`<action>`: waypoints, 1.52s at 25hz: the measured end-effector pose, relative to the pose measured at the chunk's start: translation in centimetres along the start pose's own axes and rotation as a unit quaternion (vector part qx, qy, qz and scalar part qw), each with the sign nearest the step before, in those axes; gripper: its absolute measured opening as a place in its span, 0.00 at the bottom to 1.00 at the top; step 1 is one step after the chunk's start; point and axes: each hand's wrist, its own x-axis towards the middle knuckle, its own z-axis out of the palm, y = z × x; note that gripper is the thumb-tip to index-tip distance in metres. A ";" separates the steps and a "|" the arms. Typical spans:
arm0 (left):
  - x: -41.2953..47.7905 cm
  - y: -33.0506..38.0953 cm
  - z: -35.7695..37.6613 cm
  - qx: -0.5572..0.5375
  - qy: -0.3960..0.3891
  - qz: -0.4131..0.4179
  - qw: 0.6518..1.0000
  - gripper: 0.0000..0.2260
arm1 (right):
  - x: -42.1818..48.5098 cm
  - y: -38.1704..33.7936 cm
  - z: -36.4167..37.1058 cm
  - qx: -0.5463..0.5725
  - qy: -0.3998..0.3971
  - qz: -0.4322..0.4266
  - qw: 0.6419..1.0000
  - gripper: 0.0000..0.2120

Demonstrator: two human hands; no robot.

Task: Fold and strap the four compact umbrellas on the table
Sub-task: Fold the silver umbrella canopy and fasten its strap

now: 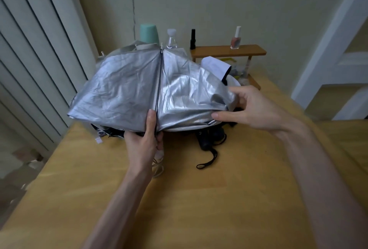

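Table point(199, 199) in the foreground. Left hand point(143, 139) grasps the silver umbrella point(123, 87) at its near edge, thumb along a dark rib. Right hand point(253, 109) grips its right fold. A black umbrella point(209, 139) lies on the table just beneath the silver umbrella.

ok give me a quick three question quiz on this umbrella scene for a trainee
1. True or false: the silver umbrella is already folded and strapped.
2. Which hand pinches the fabric at the umbrella's right side? A) left hand B) right hand C) neither
3. Fill in: the pink nail polish bottle stands on the wooden ____.

Key
1. False: its fabric is spread wide.
2. B: the left hand grips the near edge instead.
3. shelf
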 end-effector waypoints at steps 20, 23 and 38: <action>1.7 0.2 -2.1 0.004 0.039 0.011 0.999 0.15 | 1.5 0.9 2.3 0.196 0.110 0.091 0.970 0.10; 1.7 0.3 -2.2 0.003 0.050 0.015 0.999 0.15 | 1.2 0.4 1.2 0.163 0.120 0.100 0.974 0.15; 0.6 0.8 -1.0 -0.014 0.076 0.008 0.997 0.18 | 1.8 0.8 4.0 0.247 0.175 0.235 0.924 0.30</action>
